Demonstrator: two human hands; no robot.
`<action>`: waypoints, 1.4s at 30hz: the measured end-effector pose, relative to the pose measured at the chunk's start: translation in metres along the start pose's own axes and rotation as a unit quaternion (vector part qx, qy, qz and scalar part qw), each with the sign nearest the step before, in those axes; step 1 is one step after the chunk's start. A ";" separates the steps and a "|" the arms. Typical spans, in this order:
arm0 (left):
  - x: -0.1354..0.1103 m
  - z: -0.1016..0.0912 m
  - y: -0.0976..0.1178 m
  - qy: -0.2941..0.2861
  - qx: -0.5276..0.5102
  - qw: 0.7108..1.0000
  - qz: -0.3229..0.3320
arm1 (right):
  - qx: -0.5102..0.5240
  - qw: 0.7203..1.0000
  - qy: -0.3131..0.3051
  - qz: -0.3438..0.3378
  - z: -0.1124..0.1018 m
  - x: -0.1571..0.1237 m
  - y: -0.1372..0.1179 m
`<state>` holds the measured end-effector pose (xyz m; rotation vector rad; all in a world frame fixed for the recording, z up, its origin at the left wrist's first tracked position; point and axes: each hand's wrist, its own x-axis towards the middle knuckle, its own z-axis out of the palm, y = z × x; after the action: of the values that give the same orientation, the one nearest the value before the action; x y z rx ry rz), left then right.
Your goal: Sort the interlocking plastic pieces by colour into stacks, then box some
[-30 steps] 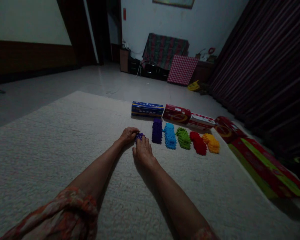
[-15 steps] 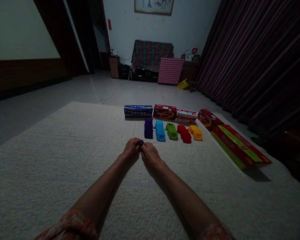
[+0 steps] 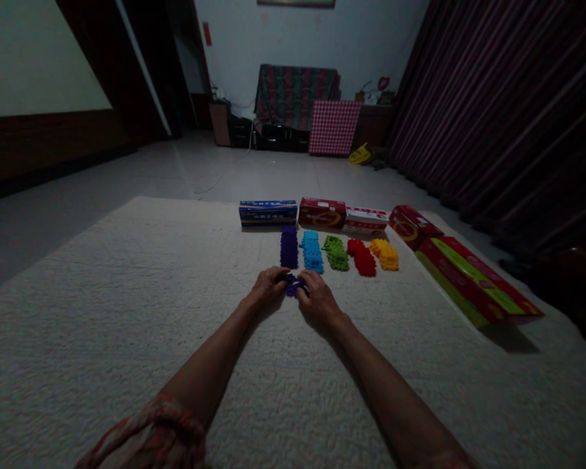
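Between my two hands is a small dark purple toy piece with notched edges point(image 3: 292, 285), low over the pale quilted mat point(image 3: 176, 312). My left hand point(image 3: 269, 285) grips its left side with thumb and fingers. On the right side my right hand point(image 3: 317, 293) holds it in the same way. Just beyond my fingers lies a purple strip of such pieces point(image 3: 289, 247). To its right, in a row, are a light blue strip point(image 3: 312, 252), a green group point(image 3: 336, 253), a red group point(image 3: 362, 258) and a yellow group point(image 3: 385, 254).
Behind the row stand a blue box point(image 3: 268, 213), a dark red box point(image 3: 321, 213) and a red-and-white box point(image 3: 366, 220). On the right are another red box point(image 3: 414, 226) and a long red and yellow-green box point(image 3: 478, 280). Purple curtains point(image 3: 483, 98) hang at the right.
Both hands have shifted right, closer to the purple strip, and moved slightly apart. More of the purple piece between them shows. The view has tipped slightly downward.
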<state>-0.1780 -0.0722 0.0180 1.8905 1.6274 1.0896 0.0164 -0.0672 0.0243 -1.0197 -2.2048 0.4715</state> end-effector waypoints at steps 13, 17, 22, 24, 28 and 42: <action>0.000 0.001 -0.005 0.033 -0.033 0.998 0.042 | -0.145 0.986 -0.041 0.076 -0.003 0.011 -0.009; 0.001 0.001 -0.009 0.060 -0.069 0.995 0.029 | -0.152 0.982 -0.046 0.105 -0.003 0.010 -0.008; 0.004 -0.001 -0.018 0.095 -0.082 0.992 -0.003 | -0.072 0.992 -0.021 0.104 -0.003 0.011 0.001; 0.005 -0.003 -0.020 0.119 -0.069 0.990 -0.016 | -0.043 0.994 -0.016 0.095 -0.005 0.012 0.007; 0.007 -0.003 -0.021 0.167 -0.057 0.983 -0.043 | 0.008 0.995 -0.025 0.097 -0.010 0.015 0.014; 0.009 -0.004 -0.017 0.261 -0.100 0.954 -0.105 | -0.127 0.991 -0.037 0.017 -0.013 0.053 -0.002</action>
<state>-0.1912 -0.0600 0.0106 1.3288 1.8461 1.6846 -0.0017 -0.0268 0.0568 -1.1892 -2.3601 0.2501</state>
